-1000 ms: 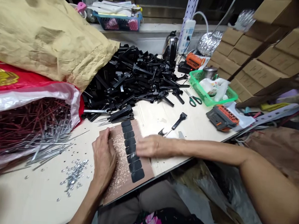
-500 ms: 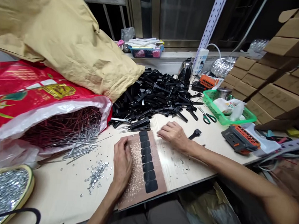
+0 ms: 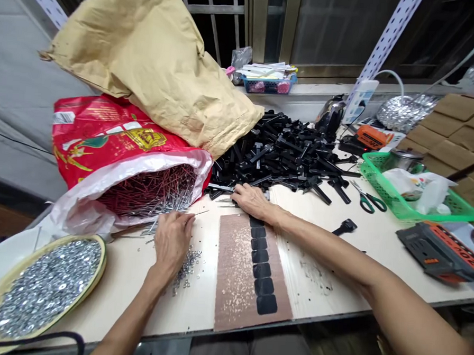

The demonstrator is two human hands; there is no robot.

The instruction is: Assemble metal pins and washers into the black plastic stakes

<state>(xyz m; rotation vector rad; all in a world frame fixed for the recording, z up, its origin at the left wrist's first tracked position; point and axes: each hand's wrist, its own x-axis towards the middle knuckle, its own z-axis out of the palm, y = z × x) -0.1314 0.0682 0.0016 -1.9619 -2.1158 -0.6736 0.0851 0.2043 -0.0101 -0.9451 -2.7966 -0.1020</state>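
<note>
- Done: a row of black pads (image 3: 261, 256) lies aligned near-to-far on the brown board (image 3: 233, 316).
- Left: a large heap of black parts (image 3: 286, 148) lies loose at the far side; metal rods (image 3: 152, 191) fill the red bag (image 3: 104, 133). Progress judged partial.
- Left hand (image 3: 172, 240): fingers together, apparently clamped on a thin rod (image 3: 202, 213), near loose washers (image 3: 186, 267) on the surface (image 3: 318, 303).
- Right hand (image 3: 251, 200): over the row's far end; finger closure and contact cannot be told, fingertips being partly obscured.
</note>
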